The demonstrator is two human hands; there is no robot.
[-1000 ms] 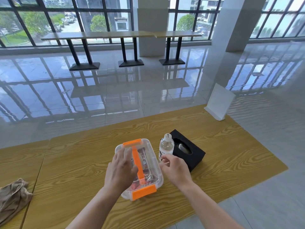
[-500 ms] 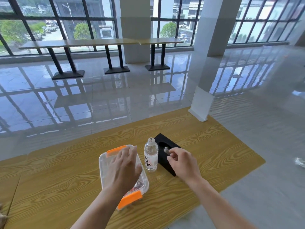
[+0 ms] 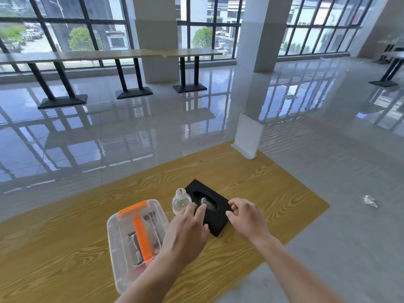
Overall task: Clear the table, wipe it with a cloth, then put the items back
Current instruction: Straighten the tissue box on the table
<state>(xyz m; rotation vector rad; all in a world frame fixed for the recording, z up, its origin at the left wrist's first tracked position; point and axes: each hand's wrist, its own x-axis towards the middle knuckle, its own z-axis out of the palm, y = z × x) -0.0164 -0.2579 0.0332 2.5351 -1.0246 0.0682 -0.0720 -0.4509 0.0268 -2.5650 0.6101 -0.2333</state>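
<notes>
A: Where are the hands?

B: Both are low in the middle of the frame, over the table (image 3: pixel 273 193). The left hand (image 3: pixel 188 232) comes up from the bottom edge and covers the lower half of the bottle (image 3: pixel 180 201). Its fingers (image 3: pixel 200 212) are straight and slightly spread, with the tips over the near left part of the tissue box (image 3: pixel 218 224).

A: Do they touch it?

B: I can't tell. They lie right at its top, beside the oval opening.

A: And the right hand (image 3: pixel 248 217)?

B: It is just right of centre, at the tissue box's right edge. Its fingers (image 3: pixel 235 203) are curled, and thumb and forefinger are bent toward each other by that edge. Whether they pinch the edge I can't make out.

A: Where do the other things stand?

B: The bottle is upright with a white cap, just left of the tissue box. The tub (image 3: pixel 119 241) lies lower left of centre. It is clear, has an orange handle along its lid, and holds dark packets. The left forearm crosses its near right corner.

A: Anything else?

B: A white sign (image 3: pixel 248 136) stands on the table's far corner, right of centre. A crumpled scrap (image 3: pixel 369 201) lies on the floor at the right.
</notes>
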